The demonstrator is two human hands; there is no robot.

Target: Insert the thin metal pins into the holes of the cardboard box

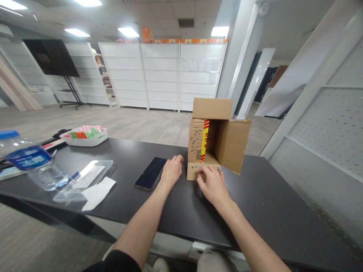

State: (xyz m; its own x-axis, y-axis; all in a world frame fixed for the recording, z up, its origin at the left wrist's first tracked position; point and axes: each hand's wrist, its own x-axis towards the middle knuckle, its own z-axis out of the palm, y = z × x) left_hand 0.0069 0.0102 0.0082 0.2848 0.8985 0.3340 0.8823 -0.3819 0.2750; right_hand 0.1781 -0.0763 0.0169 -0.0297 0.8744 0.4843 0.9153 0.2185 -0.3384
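A cardboard box (218, 145) stands near the far edge of a dark worktop (255, 204), right of its middle, its open side facing the person. The upper flap (212, 108) is raised, the right flap (235, 147) swung outward and the lower flap (191, 172) folded down toward the near edge. Inside, bare brown walls and floor show; the left panel (194, 139), dotted with grey spots and edged by yellow-and-red tape (204, 141), screens the rest.

The right hand (211, 185) lies over the lower flap, fingers bent against the cardboard; whether it grips anything cannot be told. The left hand (172, 172) is between the box and a phone (151, 173), just beside the phone's right side, fingers bent; whether it holds anything is hidden.

At the worktop's far left corner, a white tray (85, 141) carries green, orange and pink-and-white pieces, too blurred to name. Toward the left edge is a clear bottle (31, 158), blue-capped and blue-labelled, its contents hard to judge. Beside it, a clear case (105, 169) shows something white within, and white paper (99, 193) lies near the near edge.
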